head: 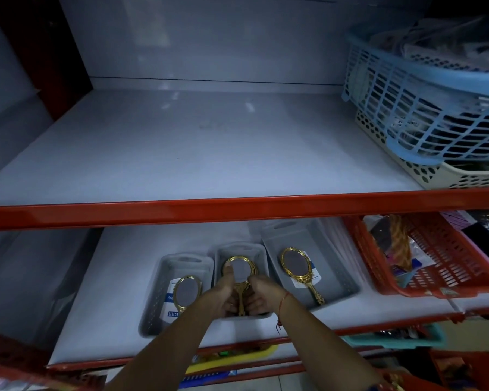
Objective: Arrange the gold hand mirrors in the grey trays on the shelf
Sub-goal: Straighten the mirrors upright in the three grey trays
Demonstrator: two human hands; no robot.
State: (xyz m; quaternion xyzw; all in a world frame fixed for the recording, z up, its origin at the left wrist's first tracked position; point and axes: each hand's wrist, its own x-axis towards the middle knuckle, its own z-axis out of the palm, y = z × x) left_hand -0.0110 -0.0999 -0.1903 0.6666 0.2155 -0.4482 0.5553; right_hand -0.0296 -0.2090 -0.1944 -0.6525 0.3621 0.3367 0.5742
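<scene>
Hands — left (222, 292) & right (261, 294) — both gripping gold mirror (240, 273) in mid grey tray (259, 251).

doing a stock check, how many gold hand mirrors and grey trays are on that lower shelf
gold hand mirrors: 3, at least (left, middle held by left hand and right hand, right)
grey trays: 3 (left, middle, right)
total: 6

Three trays sit side by side on the lower shelf (119, 280), low in the frame: left tray (164, 266), middle tray (261, 256), right tray (332, 266). Each holds a mirror: left (186, 292), middle (240, 268), right (295, 263). Both hands, left (223, 292) and right (261, 294), meet over the middle tray. A basket (441, 266) stands right of the trays.
</scene>
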